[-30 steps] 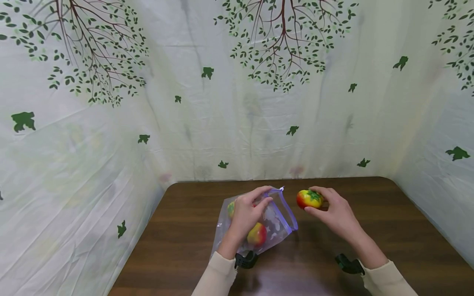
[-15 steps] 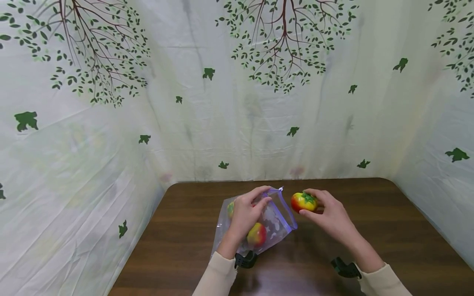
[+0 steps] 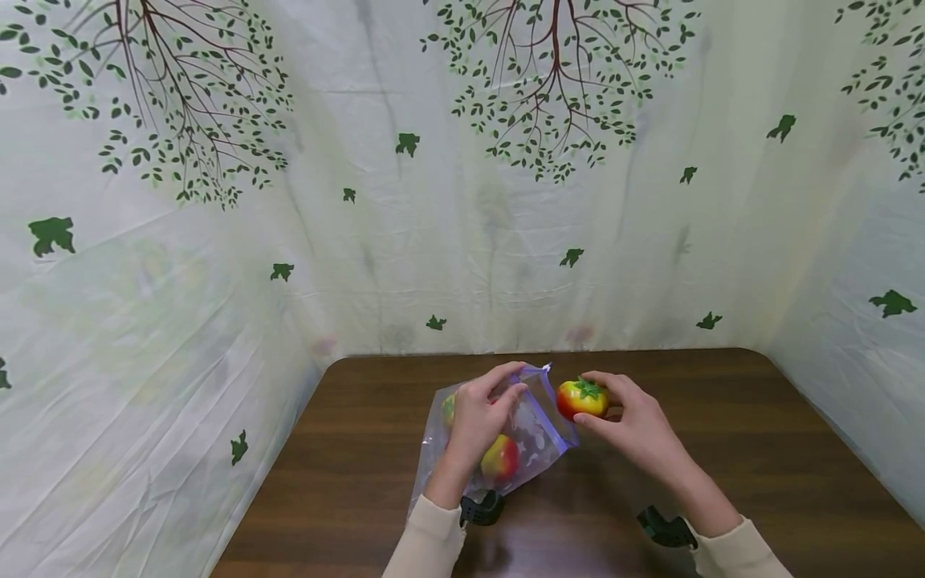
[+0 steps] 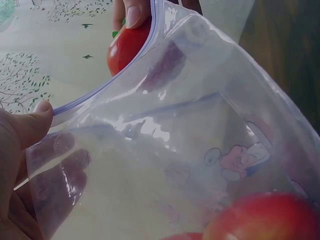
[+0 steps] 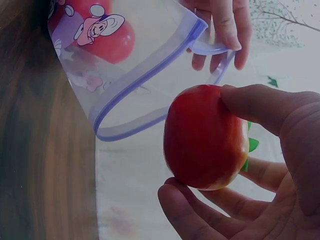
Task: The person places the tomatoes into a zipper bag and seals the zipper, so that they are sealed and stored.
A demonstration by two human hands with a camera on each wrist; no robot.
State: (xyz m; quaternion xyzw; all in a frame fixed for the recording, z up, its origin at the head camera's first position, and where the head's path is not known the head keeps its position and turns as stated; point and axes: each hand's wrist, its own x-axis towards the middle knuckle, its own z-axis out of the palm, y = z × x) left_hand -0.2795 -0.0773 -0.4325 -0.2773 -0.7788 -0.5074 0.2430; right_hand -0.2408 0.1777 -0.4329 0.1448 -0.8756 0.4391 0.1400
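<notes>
A clear zip bag [image 3: 533, 457] with a purple zip lies tilted on the brown table, its mouth spread towards the right. My left hand [image 3: 478, 413] pinches the bag at its upper rim between thumb and fingers. Inside sit a red-and-yellow fruit [image 3: 500, 457] and another, partly hidden behind that hand. My right hand [image 3: 636, 421] holds a glossy red-and-yellow fruit with a green leafy cap [image 3: 581, 399] by thumb and fingertips, right at the bag's mouth. In the right wrist view this fruit [image 5: 206, 137] is close in front of the purple zip rim [image 5: 150, 77].
The wooden table [image 3: 723, 482] runs back to a white curtain [image 3: 491, 241] printed with trees and green leaves, which also hangs along both sides. Cartoon figures [image 5: 100, 29] are printed on the bag. Black wrist mounts [image 3: 666, 528] sit at both cuffs.
My right hand has carried the leafy-capped fruit leftward and slightly down, up to the bag's mouth. The left hand stays nearly still, gripping the bag.
</notes>
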